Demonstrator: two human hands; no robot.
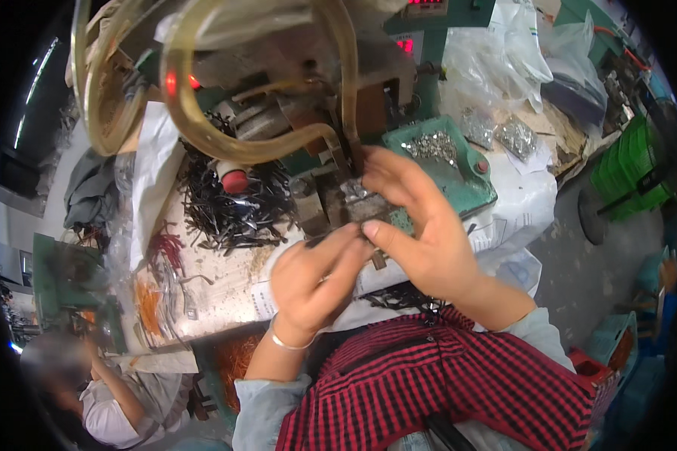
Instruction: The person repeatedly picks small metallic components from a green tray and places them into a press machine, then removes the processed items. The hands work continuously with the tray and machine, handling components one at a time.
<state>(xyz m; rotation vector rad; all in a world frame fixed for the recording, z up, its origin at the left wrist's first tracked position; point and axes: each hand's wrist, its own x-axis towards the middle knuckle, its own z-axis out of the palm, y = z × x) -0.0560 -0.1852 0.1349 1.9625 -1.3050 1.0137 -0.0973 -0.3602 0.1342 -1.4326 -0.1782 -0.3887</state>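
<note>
In front of the bench machine, my left hand (314,279) has its fingers pressed together in a pinch. Whatever lies between those fingertips is too small and hidden to name. My right hand (423,231) is spread beside the machine's metal work head (353,189), its fingers reaching up to the head and its thumb well apart, close to my left fingertips. A heap of short black cable pieces (237,207) lies left of the machine. On the right, a green metal tray (459,192) holds many small shiny metal parts (431,146).
Thick yellowish tubes (263,150) loop over the work head, near a red push button (234,181). Red wires (165,248) and orange wires (149,307) lie at the left. Bags of metal parts (516,137) sit behind the tray. Another person (124,410) works at lower left.
</note>
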